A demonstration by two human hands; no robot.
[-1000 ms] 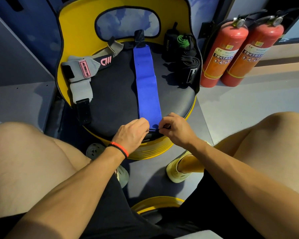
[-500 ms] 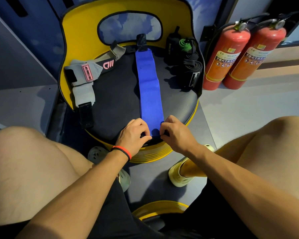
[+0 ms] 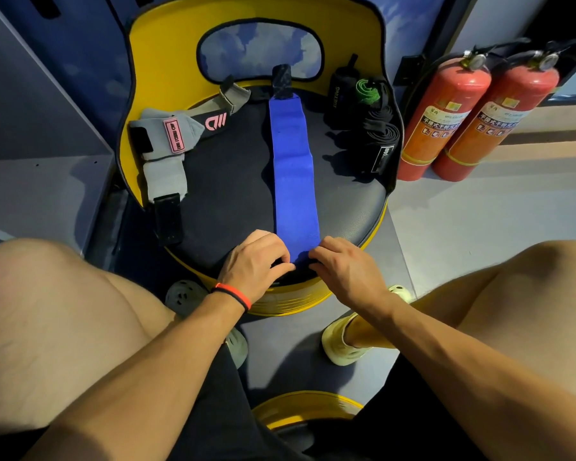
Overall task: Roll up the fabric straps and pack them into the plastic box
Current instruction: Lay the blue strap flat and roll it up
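Now the left hand (image 3: 256,261) and right hand (image 3: 346,271) pinch the near end of the blue fabric strap (image 3: 293,174), which lies flat along the middle of the round black padded seat (image 3: 226,181). A grey-and-pink strap (image 3: 167,141) drapes over the seat's left rim; rolled black straps (image 3: 379,141) sit at its far right.

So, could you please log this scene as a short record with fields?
surface: black chair seat
blue strap: laid flat along the seat, unrolled
left hand: pinches the blue strap's near end
right hand: pinches the same end
grey strap: unrolled, on the seat's left
black rolls: at the seat's right rear
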